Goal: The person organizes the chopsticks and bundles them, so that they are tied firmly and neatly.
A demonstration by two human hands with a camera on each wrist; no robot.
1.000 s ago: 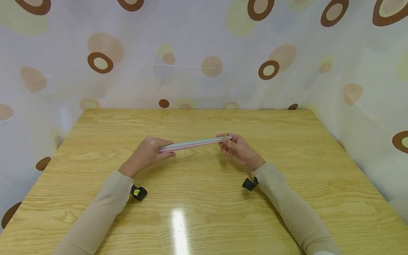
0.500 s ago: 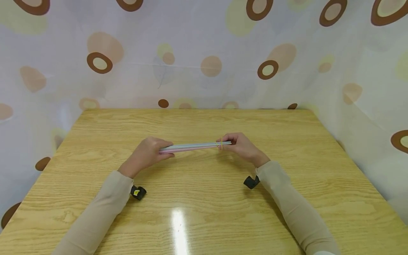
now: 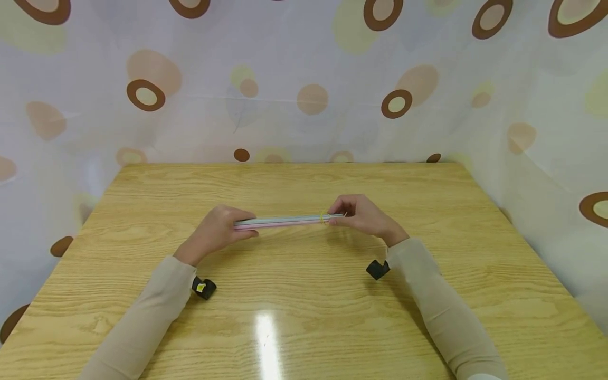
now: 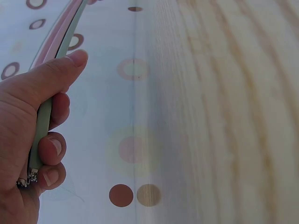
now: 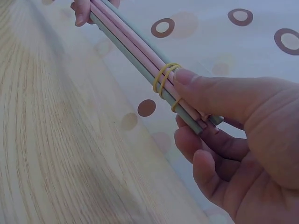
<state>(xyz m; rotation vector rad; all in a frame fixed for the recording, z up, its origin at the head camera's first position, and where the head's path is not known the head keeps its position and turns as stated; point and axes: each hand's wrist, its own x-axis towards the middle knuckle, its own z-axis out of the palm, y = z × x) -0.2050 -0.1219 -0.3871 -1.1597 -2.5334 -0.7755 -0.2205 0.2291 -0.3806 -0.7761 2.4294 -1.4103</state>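
A bundle of pink and pale green chopsticks (image 3: 285, 222) is held nearly level above the table, between both hands. My left hand (image 3: 217, 228) grips the thick end; in the left wrist view, ornate silvery caps (image 4: 32, 175) show below the fingers. At the thin end, my right hand (image 3: 364, 214) pinches the bundle with thumb and fingers. A yellow rubber band (image 5: 163, 80) circles the chopsticks in several loops, right by the right thumb tip (image 5: 186, 76). One loop lies closer to the tips than the others. The palm side of the right hand is partly hidden in the head view.
The wooden table (image 3: 304, 295) spreads below both hands. A patterned curtain (image 3: 275, 63) hangs behind it and along its sides. Each sleeve cuff carries a small black wrist camera, one at the left (image 3: 204, 288) and one at the right (image 3: 378, 269).
The rubber band's loose loop hung at the right fingers, then stood stretched across the thin end; now it sits close round the chopsticks. My right hand has shifted slightly right; the left keeps its grip.
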